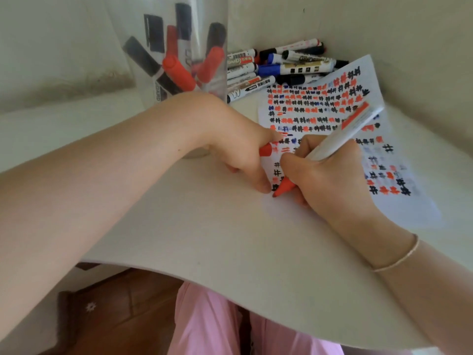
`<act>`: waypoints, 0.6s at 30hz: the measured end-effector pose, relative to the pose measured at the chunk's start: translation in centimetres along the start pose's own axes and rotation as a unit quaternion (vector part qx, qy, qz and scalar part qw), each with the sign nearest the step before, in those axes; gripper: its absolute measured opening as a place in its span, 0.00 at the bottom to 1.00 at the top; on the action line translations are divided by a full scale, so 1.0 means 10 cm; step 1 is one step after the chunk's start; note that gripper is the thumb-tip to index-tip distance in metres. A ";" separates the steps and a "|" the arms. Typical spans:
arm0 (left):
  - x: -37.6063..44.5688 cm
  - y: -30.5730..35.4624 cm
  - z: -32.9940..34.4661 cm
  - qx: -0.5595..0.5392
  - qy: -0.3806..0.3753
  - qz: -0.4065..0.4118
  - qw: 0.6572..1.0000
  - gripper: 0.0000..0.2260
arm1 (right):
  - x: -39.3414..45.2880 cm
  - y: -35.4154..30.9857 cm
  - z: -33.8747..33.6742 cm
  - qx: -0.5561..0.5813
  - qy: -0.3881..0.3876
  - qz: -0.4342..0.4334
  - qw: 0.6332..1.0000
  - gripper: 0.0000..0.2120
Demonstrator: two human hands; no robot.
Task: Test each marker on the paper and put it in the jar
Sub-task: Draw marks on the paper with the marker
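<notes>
While several capped markers are already standing in the clear jar (pixel 179 60), a pile of untested markers (pixel 281 65) is still lying behind the paper (pixel 332 103), so the job is looking partly done, with many rows of marks filling the sheet. The right hand (pixel 330 180) is gripping a red marker (pixel 332 147), its tip pointing down and toward the near-left corner of the paper, its long axis slanting up and away to the right. The left hand (pixel 238 147) is curling around the red cap (pixel 266 150) while resting on the paper's edge.
</notes>
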State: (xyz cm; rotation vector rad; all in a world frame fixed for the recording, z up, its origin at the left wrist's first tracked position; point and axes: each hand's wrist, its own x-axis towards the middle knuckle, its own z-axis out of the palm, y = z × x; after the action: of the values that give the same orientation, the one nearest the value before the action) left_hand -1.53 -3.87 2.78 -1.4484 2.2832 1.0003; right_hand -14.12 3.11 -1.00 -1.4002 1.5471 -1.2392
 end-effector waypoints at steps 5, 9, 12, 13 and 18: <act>-0.01 0.01 -0.01 0.021 0.014 -0.002 1.000 0.44 | -0.01 0.02 0.01 -0.032 0.012 -0.027 0.999 0.12; -0.02 0.02 -0.02 0.041 0.019 0.001 0.999 0.43 | -0.01 0.00 0.00 -0.024 0.003 -0.024 0.999 0.11; -0.01 0.01 -0.02 0.041 0.007 0.003 0.999 0.44 | -0.01 -0.01 -0.02 -0.002 -0.019 -0.003 1.000 0.10; -0.01 0.00 -0.01 0.036 -0.002 0.001 0.999 0.45 | -0.02 0.00 -0.01 -0.009 -0.023 -0.005 1.000 0.10; 0.00 -0.02 -0.02 0.040 0.004 -0.006 0.999 0.46 | -0.01 0.02 0.00 -0.024 -0.001 -0.030 0.999 0.13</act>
State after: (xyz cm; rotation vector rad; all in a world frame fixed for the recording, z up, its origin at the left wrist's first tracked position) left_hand -1.37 -4.05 2.86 -1.4351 2.2894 0.8899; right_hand -14.14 3.23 -1.22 -1.4883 1.5524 -1.2437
